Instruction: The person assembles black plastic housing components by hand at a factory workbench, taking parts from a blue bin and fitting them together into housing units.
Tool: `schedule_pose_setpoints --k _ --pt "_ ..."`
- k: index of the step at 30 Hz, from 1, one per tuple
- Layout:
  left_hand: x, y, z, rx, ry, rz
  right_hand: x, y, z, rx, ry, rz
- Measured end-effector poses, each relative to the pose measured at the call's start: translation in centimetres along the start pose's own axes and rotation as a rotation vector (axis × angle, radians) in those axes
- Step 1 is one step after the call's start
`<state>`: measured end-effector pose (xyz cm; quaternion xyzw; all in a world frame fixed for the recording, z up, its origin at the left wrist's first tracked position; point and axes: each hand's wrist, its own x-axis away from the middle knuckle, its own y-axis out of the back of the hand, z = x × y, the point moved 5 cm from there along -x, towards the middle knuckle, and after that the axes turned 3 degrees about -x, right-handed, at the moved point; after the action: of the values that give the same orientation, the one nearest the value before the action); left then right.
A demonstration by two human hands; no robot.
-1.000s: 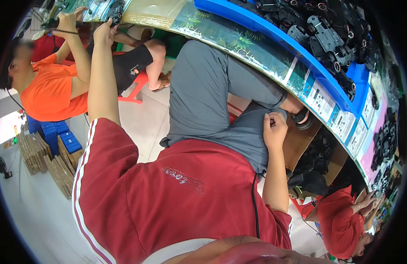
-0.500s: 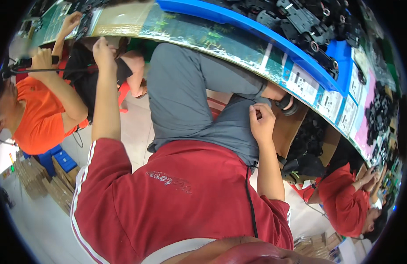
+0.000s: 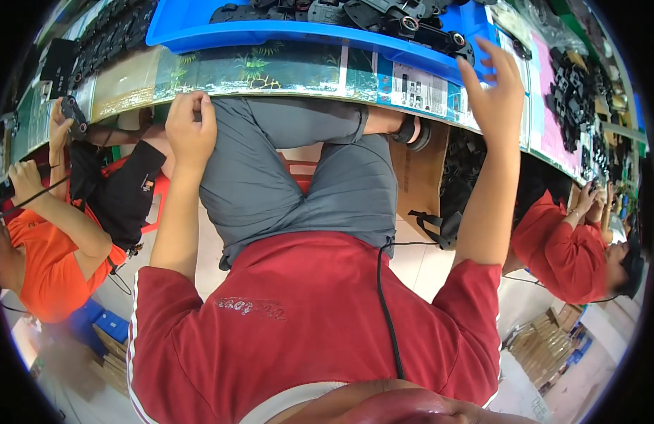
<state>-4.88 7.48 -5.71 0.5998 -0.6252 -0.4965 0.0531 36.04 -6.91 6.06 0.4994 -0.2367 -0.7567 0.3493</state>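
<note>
My right hand (image 3: 498, 92) is raised at the front right corner of the blue bin (image 3: 284, 32), its fingers apart and nothing in them. Inside the bin lie several black toy car chassis (image 3: 383, 15), some with exposed wheels. My left hand (image 3: 191, 131) is closed in a loose fist at the table's near edge, just over my left thigh. Nothing shows between its curled fingers. The table (image 3: 221, 74) has a printed covering along its front, and white printed sheets (image 3: 419, 88) lie below the bin.
To the left, a person in orange (image 3: 62, 247) holds a dark car part (image 3: 74, 113). A person in red (image 3: 567, 247) works on the right, beside a pile of black parts (image 3: 573, 99). A cardboard box (image 3: 420, 166) stands under the table. A black cord (image 3: 387, 304) hangs over my shirt.
My right hand has risen from my lap to the bin and its fingers have spread. My left hand has come lower in the view, staying closed. The view has turned toward the right.
</note>
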Motion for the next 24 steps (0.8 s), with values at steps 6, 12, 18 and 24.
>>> schedule_pose_setpoints --k 6,12,18,24 --pt "0.3 0.9 1.1 0.069 0.078 -0.052 -3.7 -4.1 -1.1 0.043 0.184 0.182" --pt "0.4 0.3 1.3 0.098 0.074 -0.057 -1.5 0.9 -3.7 -0.166 -0.109 -0.104" --pt "0.5 1.3 1.4 0.06 0.094 -0.053 4.7 5.6 -10.9 0.194 -0.384 -0.441" --pt "0.1 0.7 0.4 -0.03 0.007 -0.03 11.4 5.5 -16.8 0.358 -0.526 -0.299"
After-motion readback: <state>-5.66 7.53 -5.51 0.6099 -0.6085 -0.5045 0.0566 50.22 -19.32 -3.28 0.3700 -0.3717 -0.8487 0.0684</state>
